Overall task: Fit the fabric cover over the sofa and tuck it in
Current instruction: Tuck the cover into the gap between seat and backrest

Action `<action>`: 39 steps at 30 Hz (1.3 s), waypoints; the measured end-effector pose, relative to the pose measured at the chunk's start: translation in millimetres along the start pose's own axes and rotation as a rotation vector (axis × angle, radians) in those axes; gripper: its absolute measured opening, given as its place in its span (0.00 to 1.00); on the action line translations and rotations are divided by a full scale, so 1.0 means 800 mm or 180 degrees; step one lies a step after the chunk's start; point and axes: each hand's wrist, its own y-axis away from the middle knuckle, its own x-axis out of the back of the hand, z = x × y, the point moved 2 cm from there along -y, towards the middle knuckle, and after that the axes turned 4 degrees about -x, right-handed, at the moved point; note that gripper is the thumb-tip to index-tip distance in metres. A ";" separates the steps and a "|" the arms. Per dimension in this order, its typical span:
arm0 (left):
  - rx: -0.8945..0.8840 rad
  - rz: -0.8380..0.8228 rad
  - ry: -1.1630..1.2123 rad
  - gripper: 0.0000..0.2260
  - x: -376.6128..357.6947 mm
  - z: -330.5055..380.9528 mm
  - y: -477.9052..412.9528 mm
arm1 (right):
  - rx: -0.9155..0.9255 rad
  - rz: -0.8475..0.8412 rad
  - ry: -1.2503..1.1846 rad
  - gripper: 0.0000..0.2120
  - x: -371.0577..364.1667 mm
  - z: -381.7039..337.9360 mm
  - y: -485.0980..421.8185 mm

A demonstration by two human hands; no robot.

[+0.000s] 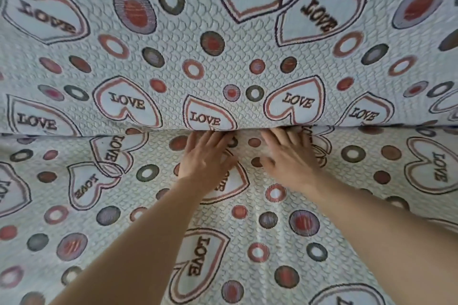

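Head view: the fabric cover (247, 20) already drapes the sofa, near seat and far backrest alike. Tucking along the crease (86, 132) between them looks begun at the middle, and the stretches to left and right seem not yet done. The left hand (205, 158) and right hand (290, 156) lie flat on the cover, fingers straight and slightly spread. Their tips push cloth into the crease, though the right ones are blurred.
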 end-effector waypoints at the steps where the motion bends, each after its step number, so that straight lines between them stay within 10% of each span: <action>1: 0.0093 0.0104 -0.0022 0.31 -0.003 -0.009 0.011 | 0.0005 -0.0003 0.0022 0.32 -0.002 0.002 0.004; 11: 0.0701 -0.0647 0.0460 0.32 0.000 -0.060 -0.034 | -0.0201 -0.0728 0.0209 0.38 -0.005 -0.007 -0.040; 29: 0.0669 -0.0494 0.0786 0.27 0.023 -0.137 0.013 | 0.0608 -0.0753 -0.0569 0.30 0.002 -0.119 -0.034; 39: 0.0054 -0.0026 0.0574 0.35 0.014 -0.178 0.047 | -0.0242 -0.0722 -0.0443 0.37 0.003 -0.185 -0.055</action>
